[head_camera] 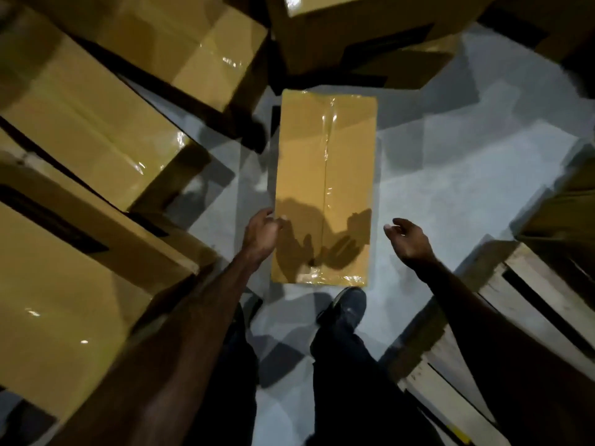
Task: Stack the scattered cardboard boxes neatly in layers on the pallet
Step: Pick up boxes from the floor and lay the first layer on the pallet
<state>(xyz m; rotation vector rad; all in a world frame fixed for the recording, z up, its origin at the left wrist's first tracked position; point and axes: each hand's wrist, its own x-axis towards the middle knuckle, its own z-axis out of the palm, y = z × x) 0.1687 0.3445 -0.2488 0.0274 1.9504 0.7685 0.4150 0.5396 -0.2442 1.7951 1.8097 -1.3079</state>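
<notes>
**Pickup risk: one-sided grab**

Shoe [346,305] sits just beside the box [323,188] lying flat on the floor, so it's a trip point. Left hand [261,233] at the left edge, contact unclear in blur; right hand [409,238] loose, holding nothing, off the box. Uneven lift could tilt it. Pallet [528,304] at right. Taped boxes [106,123] beyond; contents hidden.

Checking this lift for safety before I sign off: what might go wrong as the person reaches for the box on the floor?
The right hand is off the box while the left hand is at its edge, so a one-sided lift may tip it. The shoe sits right at the box's near end and could be hit. The pallet corner and crowding boxes invite tripping.
</notes>
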